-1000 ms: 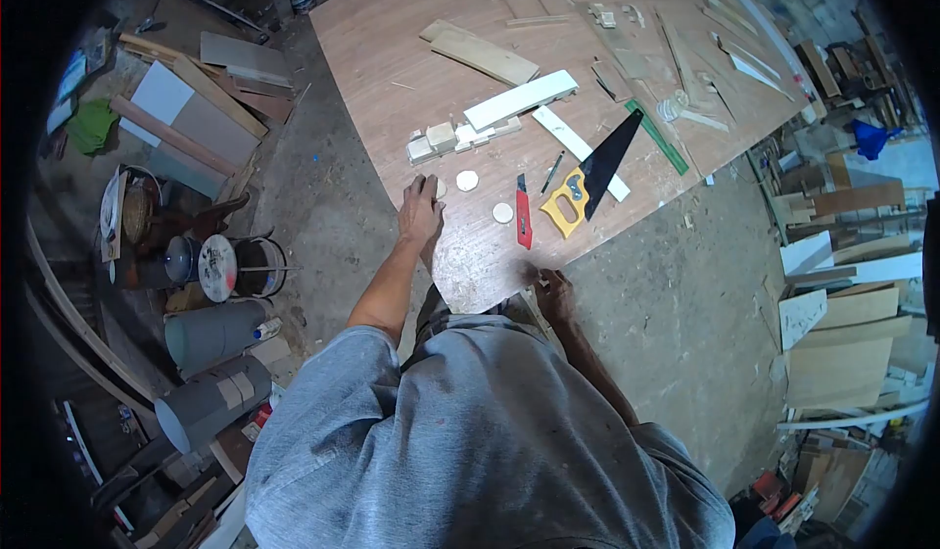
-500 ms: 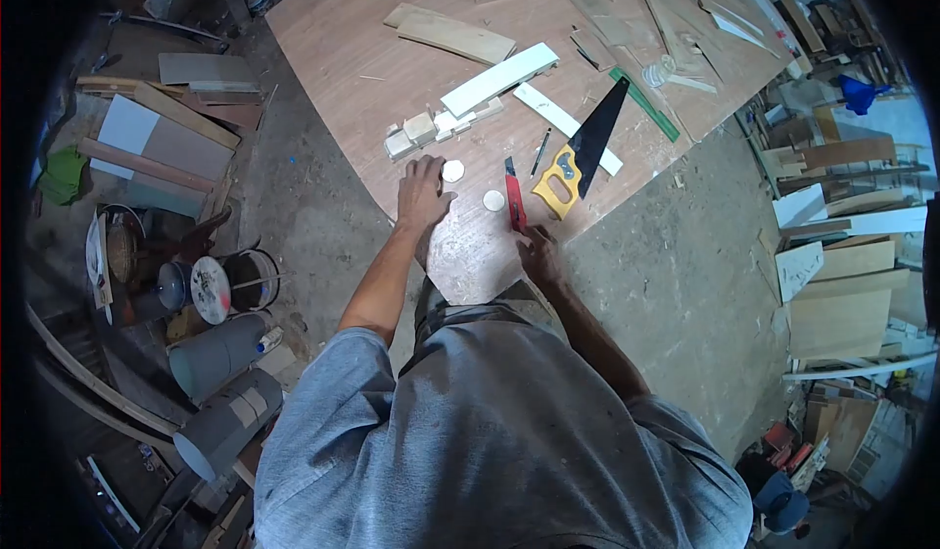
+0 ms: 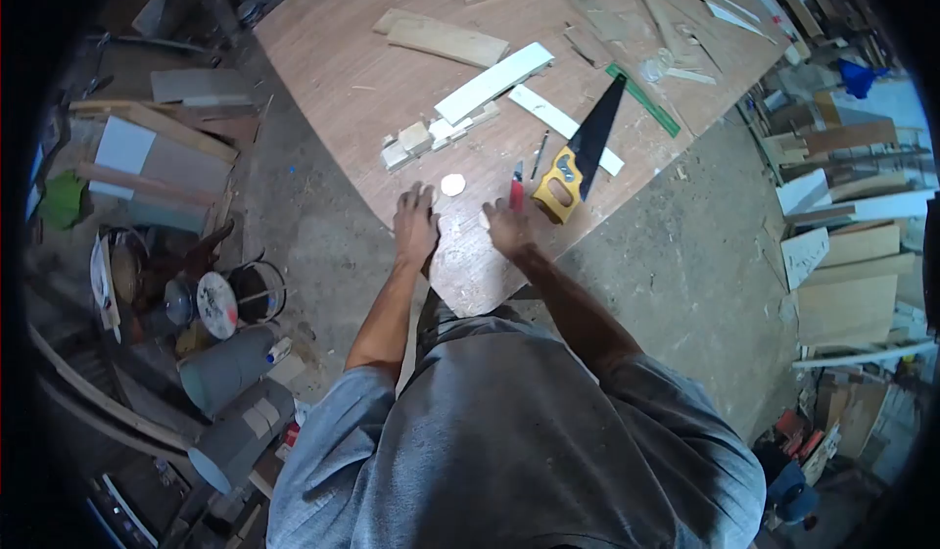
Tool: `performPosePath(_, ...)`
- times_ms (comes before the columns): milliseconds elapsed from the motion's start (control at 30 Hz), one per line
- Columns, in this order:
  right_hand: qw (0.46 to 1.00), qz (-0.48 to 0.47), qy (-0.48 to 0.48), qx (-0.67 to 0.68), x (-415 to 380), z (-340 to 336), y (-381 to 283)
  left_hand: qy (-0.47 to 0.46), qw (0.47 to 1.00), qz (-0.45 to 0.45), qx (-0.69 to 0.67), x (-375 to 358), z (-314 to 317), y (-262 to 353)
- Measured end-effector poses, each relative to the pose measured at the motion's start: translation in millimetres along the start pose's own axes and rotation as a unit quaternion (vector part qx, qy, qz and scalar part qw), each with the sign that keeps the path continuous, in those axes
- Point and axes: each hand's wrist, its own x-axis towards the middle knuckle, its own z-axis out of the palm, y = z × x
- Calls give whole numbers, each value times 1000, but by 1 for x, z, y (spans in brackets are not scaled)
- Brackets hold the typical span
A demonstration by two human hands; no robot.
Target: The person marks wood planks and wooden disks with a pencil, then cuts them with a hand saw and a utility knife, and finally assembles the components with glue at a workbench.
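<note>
My left hand (image 3: pixel 415 224) rests on the table's near corner with its fingers apart and nothing visible in it. Just right of its fingertips lies a small white wooden disc (image 3: pixel 452 185). The fingers of my right hand (image 3: pixel 508 229) are bent together around a second small white disc (image 3: pixel 484 220), of which only an edge shows. Beside those fingers a red utility knife (image 3: pixel 517 192) lies with its blade pointing away; its lower end is hidden by the hand. A handsaw with a yellow handle (image 3: pixel 558 189) and a pencil (image 3: pixel 540 153) lie to the right.
Small wood blocks (image 3: pixel 415 139), a white board (image 3: pixel 494 83) and a white strip (image 3: pixel 539 111) lie farther up the table (image 3: pixel 323 69). Bare planks (image 3: pixel 446 40) and a green strip (image 3: pixel 646 103) are beyond. Buckets (image 3: pixel 217 304) stand left; stacked boards (image 3: pixel 847 309) lean right.
My right hand has moved left and inward from the knife's handle to the second disc, which is now mostly covered. The knife has shifted slightly right. My left hand has drawn back slightly from the first disc.
</note>
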Motion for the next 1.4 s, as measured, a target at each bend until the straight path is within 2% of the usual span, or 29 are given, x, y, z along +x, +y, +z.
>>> performPosePath(33, 999, -2, 43, -14, -4, 5, -2, 25, 999, 5, 21, -1, -15, 13)
performPosePath(100, 995, -1, 71, 73, -17, -24, -12, 51, 998, 18, 41, -7, -22, 21)
performPosePath(133, 994, 3, 79, 72, -7, -15, 3, 59, 998, 20, 33, -9, -19, 20)
performPosePath(167, 964, -12, 209, 164, 3, -10, 25, 65, 997, 23, 22, -11, -14, 21)
performPosePath(200, 909, -28, 333, 250, 4, -5, 47, 86, 995, 50, 28, -17, -13, 26)
performPosePath(233, 912, 160, 264, 271, -28, -93, 27, 82, 995, 55, 25, -23, -8, 31)
performPosePath(267, 894, 229, 307, 232, -17, -70, 69, 24, 999, 26, -28, -28, -3, 36)
performPosePath(300, 869, 307, 215, 323, -33, -115, 72, -35, 996, -5, -78, -36, 2, 41)
performPosePath(333, 866, 339, 320, 182, -24, -98, 91, -23, 997, 16, -77, -44, 13, 45)
performPosePath(367, 854, 417, 253, 180, -16, -87, 113, -7, 997, 37, -74, -48, 25, 52)
performPosePath(433, 837, 457, 225, 198, -23, -89, 108, -28, 995, 29, -93, -52, 23, 76)
performPosePath(533, 821, 457, 215, 265, -31, -58, 108, -44, 998, 49, -11, -53, 29, 86)
performPosePath(600, 823, 426, 229, 297, -31, -29, 121, -131, 989, 68, 28, -47, 24, 91)
performPosePath(733, 813, 376, 245, 370, -36, -19, 143, -133, 988, 65, 52, -35, 21, 94)
performPosePath(767, 815, 371, 245, 372, -37, -19, 148, -115, 986, 101, 72, -31, 24, 92)
performPosePath(800, 828, 372, 266, 324, -42, -21, 151, -98, 982, 136, 91, -28, 28, 89)
performPosePath(833, 839, 373, 287, 274, -46, -21, 154, -96, 982, 134, 91, -26, 33, 87)
performPosePath(900, 820, 384, 305, 297, -53, -15, 166, -99, 985, 121, 67, -21, 39, 85)
performPosePath(967, 780, 266, 299, 482, -58, 7, 195, -119, 983, 107, 85, -16, 38, 86)
performPosePath(1000, 781, 264, 299, 481, -66, 1, 193, -142, 980, 89, 104, -16, 37, 85)
performPosePath(1067, 642, 89, 310, 696, -82, -19, 184, -134, 984, 82, 88, -22, 33, 81)
performPosePath(1100, 642, 86, 308, 697, -81, -23, 189, -127, 986, 78, 73, -24, 30, 78)
performPosePath(1167, 743, 156, 367, 538, -83, -34, 214, -120, 989, 60, 68, -34, 23, 74)
performPosePath(1233, 765, 209, 382, 475, -89, -55, 229, -113, 991, 40, 64, -47, 14, 69)
performPosePath(1300, 765, 216, 419, 438, -84, -66, 257, -109, 992, -7, 55, -60, 5, 62)
performPosePath(1367, 800, 280, 411, 335, -80, -94, 270, -80, 996, -8, 46, -72, -1, 53)
performPosePath(1400, 801, 281, 408, 337, -74, -97, 284, -62, 997, -46, 13, -76, -2, 49)
